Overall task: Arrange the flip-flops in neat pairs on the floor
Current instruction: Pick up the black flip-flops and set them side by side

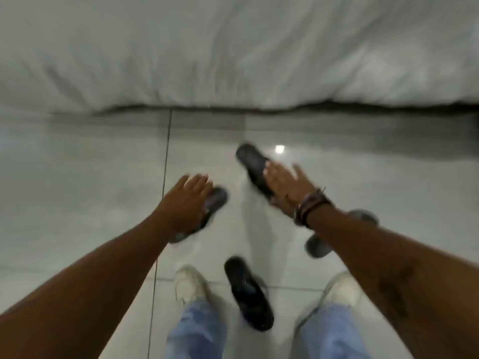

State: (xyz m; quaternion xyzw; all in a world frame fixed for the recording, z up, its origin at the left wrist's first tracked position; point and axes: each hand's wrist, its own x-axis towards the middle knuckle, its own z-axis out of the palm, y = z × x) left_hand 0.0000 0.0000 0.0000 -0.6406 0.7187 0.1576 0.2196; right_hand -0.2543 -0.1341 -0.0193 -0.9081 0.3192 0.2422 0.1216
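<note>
The view is blurred by motion. My left hand lies palm down over a grey flip-flop, which sticks out from under it at both ends. My right hand, with bands on its wrist, has its fingers on top of a dark flip-flop and the thumb at the sole's near end. That flip-flop points away to the left. A second grey flip-flop lies on the floor, partly hidden by my right forearm. A black flip-flop lies between my feet.
The shiny grey tiled floor runs up to a bed with a white duvet hanging across the top. My white shoes and jeans legs stand at the bottom edge.
</note>
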